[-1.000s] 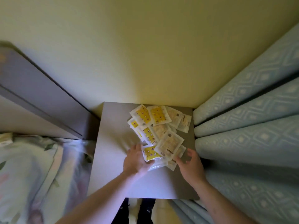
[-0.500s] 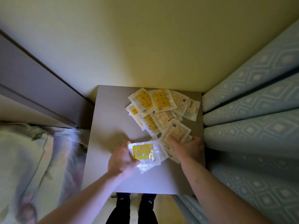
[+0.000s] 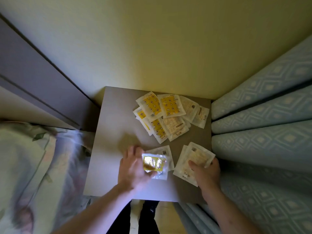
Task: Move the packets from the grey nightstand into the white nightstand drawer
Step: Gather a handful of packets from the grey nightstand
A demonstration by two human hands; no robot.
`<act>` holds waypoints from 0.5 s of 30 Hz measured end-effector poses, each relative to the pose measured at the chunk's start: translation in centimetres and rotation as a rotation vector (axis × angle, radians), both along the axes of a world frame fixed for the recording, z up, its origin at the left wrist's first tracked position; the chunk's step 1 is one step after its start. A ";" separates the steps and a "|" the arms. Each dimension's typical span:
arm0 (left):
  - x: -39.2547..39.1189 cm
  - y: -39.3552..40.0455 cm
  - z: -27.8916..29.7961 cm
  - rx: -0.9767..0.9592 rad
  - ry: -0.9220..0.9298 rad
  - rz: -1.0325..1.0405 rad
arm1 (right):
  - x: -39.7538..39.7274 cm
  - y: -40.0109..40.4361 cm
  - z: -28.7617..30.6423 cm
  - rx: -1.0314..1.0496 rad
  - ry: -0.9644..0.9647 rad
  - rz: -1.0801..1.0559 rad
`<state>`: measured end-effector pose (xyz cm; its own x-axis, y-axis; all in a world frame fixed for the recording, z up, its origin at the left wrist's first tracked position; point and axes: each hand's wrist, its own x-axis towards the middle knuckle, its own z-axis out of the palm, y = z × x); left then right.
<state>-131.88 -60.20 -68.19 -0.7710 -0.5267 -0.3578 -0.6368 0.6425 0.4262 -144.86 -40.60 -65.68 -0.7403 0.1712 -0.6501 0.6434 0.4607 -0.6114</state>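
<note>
Although several packets had been gathered toward the near edge, the main heap of packets [image 3: 166,116] lay overlapping at the far right of the grey nightstand [image 3: 111,132], some faced in yellow print, others pale. A yellow packet [image 3: 154,164] sat in the left hand [image 3: 135,168], with at least one more sachet under it. A small stack of pale packets [image 3: 194,159] sat under the right hand [image 3: 206,171] at the near right of the top.

The packets appeared thin, light and pliable, sealed in glossy film that caught the light; they were judged slippery against one another and liable to fan out or slide if lifted in a loose pile. Hold was best taken across a squared stack, thumb above and fingers beneath, at the sealed borders.

The left hand was partly closed, fingers curled round the yellow packet's left edge, though blur hid the exact grip. The right hand was curled with its thumb on top of the pale stack, pinching it.

The white nightstand drawer was not in view. Bedding [image 3: 25,166] lay to the left and a patterned curtain [image 3: 270,115] hung to the right.
</note>
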 end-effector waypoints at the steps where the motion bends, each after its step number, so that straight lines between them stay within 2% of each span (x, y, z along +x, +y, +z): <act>1: -0.3 0.4 -0.1 -0.007 0.022 -0.019 | 0.0 0.3 0.6 -0.038 0.015 0.000; 4: -0.9 1.3 -0.4 0.032 0.054 -0.049 | -0.5 0.6 1.8 -0.088 0.062 0.020; 9: -2.0 1.2 0.0 0.155 -0.024 0.007 | -4.2 -2.7 3.3 -0.154 0.109 0.093; 15: -2.0 0.1 0.0 0.124 -0.081 0.039 | -10.0 -10.5 3.1 -0.138 0.151 0.277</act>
